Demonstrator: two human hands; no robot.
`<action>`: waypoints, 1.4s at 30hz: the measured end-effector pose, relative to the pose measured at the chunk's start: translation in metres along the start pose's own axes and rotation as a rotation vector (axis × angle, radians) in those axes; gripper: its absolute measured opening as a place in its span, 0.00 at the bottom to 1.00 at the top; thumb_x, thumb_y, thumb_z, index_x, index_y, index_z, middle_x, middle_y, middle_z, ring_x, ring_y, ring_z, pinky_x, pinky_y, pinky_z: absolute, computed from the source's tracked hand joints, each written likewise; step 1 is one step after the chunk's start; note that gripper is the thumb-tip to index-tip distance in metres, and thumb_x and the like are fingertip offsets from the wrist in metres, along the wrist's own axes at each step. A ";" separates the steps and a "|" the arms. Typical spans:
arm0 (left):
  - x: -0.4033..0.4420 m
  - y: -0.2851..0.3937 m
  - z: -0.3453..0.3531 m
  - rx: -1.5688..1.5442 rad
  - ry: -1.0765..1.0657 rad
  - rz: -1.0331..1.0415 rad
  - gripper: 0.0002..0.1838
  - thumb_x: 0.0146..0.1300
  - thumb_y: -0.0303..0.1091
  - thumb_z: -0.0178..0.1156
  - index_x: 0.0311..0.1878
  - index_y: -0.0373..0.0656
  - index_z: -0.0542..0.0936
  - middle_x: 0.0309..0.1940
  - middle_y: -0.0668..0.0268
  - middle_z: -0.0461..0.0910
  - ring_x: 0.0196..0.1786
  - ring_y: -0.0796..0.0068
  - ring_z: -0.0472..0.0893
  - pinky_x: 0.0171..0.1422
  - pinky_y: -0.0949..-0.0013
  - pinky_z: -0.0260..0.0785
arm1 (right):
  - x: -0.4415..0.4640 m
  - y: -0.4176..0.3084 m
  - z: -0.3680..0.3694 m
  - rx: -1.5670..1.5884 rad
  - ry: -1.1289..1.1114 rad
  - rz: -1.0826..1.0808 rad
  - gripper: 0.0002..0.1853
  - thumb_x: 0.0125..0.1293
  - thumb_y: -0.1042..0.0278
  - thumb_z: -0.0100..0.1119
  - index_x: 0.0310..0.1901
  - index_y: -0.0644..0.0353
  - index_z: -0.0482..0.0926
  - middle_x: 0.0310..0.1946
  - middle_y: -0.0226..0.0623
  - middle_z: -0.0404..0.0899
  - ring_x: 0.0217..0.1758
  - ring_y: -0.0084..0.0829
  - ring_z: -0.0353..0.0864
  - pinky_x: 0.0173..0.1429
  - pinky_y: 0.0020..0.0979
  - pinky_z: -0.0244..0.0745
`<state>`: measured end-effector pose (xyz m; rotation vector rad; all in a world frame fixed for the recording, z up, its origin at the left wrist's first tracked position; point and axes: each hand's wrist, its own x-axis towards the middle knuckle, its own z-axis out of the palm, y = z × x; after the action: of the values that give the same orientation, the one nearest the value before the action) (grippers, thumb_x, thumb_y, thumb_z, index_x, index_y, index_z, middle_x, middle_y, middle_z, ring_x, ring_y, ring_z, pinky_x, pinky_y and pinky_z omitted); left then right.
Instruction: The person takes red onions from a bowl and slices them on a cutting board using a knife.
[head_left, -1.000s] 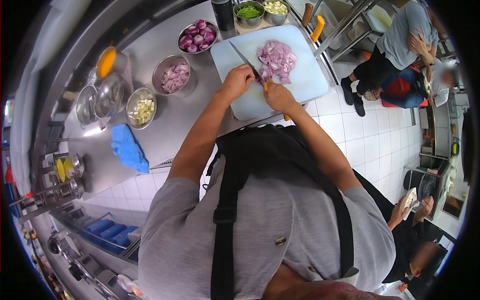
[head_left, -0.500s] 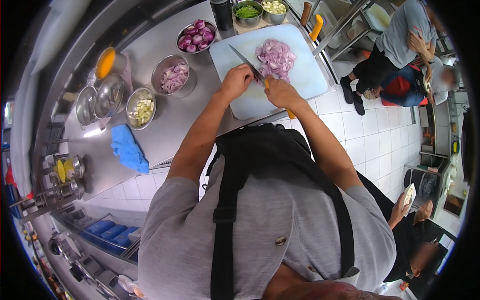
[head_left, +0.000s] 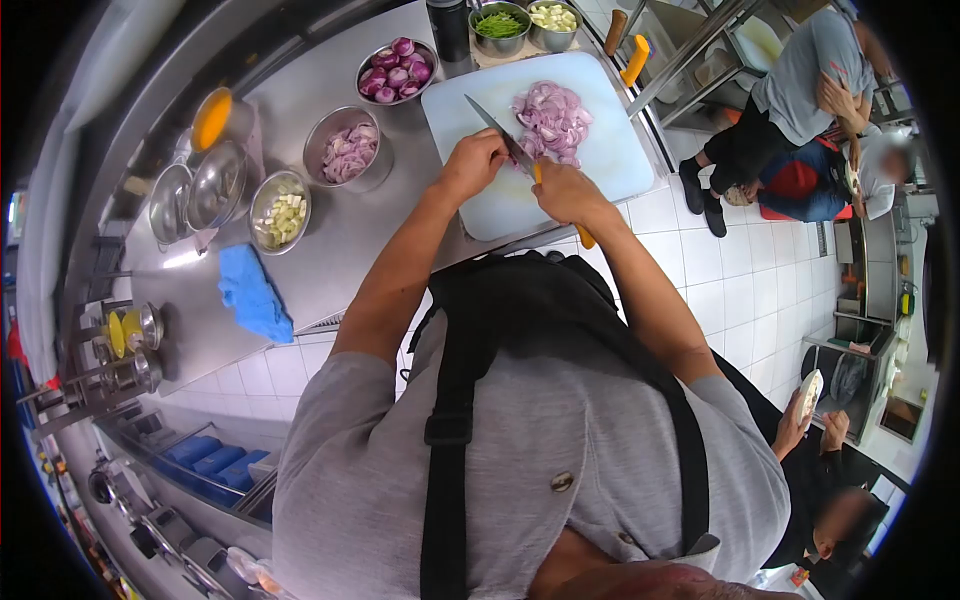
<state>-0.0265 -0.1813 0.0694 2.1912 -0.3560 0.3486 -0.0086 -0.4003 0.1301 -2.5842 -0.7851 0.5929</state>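
My right hand (head_left: pixel 570 192) is wrapped round the yellow handle of a kitchen knife (head_left: pixel 489 119), whose blade points away and to the left over a white cutting board (head_left: pixel 615 165). Beside the blade, my left hand (head_left: pixel 474 166) is closed with its fingers curled down near the board. Whatever those fingers may hold is hidden. A pile of sliced red onion (head_left: pixel 552 115) lies on the board, just right of the blade.
Left of the board stand a bowl of peeled red onions (head_left: pixel 397 72), a bowl of cut onion (head_left: pixel 348 153) and a bowl of pale chunks (head_left: pixel 281 211). A blue cloth (head_left: pixel 254 293) lies on the steel counter (head_left: pixel 340 245). Other people (head_left: pixel 808 80) are at the right.
The view has shifted slightly. Both hands and the knife keep nearly the same place on the board. At lower right, another person's free hand has moved.
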 end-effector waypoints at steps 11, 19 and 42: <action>0.000 -0.004 0.002 0.006 -0.003 -0.002 0.05 0.59 0.17 0.67 0.35 0.36 0.81 0.38 0.55 0.83 0.40 0.48 0.85 0.45 0.54 0.77 | -0.007 -0.009 -0.019 0.038 -0.051 0.022 0.21 0.75 0.62 0.55 0.60 0.71 0.74 0.46 0.68 0.86 0.52 0.67 0.87 0.60 0.61 0.80; -0.001 -0.009 0.004 -0.009 -0.012 -0.001 0.05 0.62 0.18 0.68 0.37 0.35 0.82 0.38 0.55 0.84 0.39 0.53 0.86 0.44 0.60 0.78 | 0.021 0.007 0.018 0.036 0.063 0.002 0.20 0.73 0.64 0.56 0.58 0.73 0.75 0.46 0.67 0.87 0.53 0.66 0.88 0.61 0.59 0.80; 0.001 -0.006 0.002 -0.003 -0.007 0.013 0.04 0.61 0.17 0.68 0.37 0.35 0.82 0.40 0.54 0.85 0.42 0.48 0.86 0.47 0.55 0.79 | -0.020 -0.024 -0.044 0.148 -0.161 0.117 0.20 0.74 0.63 0.58 0.56 0.75 0.75 0.40 0.63 0.87 0.40 0.59 0.90 0.52 0.55 0.84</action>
<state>-0.0230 -0.1793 0.0647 2.1882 -0.3750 0.3469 -0.0129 -0.4036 0.1838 -2.4809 -0.6169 0.8697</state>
